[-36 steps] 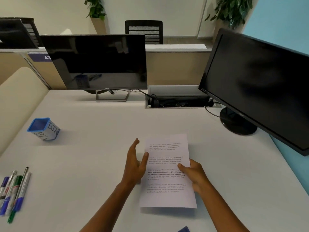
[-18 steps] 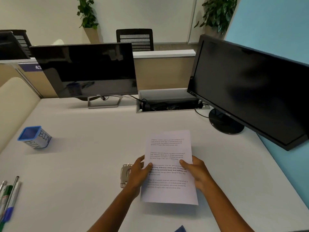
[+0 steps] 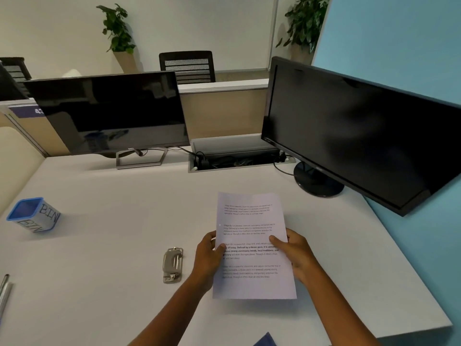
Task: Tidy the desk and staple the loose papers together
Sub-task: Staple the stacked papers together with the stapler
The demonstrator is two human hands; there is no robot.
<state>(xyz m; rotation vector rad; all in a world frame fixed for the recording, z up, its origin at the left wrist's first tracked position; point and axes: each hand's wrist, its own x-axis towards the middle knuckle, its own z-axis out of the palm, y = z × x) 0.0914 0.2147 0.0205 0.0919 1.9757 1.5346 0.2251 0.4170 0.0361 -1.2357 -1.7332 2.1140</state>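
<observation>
The printed papers are lifted a little above the white desk, held upright-tilted by both hands. My left hand grips the sheets' left edge, thumb on top. My right hand grips the right edge the same way. A small metal stapler lies flat on the desk just left of my left hand, untouched. Whether there is more than one sheet I cannot tell.
A blue-rimmed cup marked BIN stands at the left. Pens poke in at the left edge. Two dark monitors and an open cable tray line the back. A blue object shows at the bottom edge.
My left hand went from open beside the sheets to gripping their left edge. The papers came up off the desk. The stapler, earlier hidden, now lies in plain sight.
</observation>
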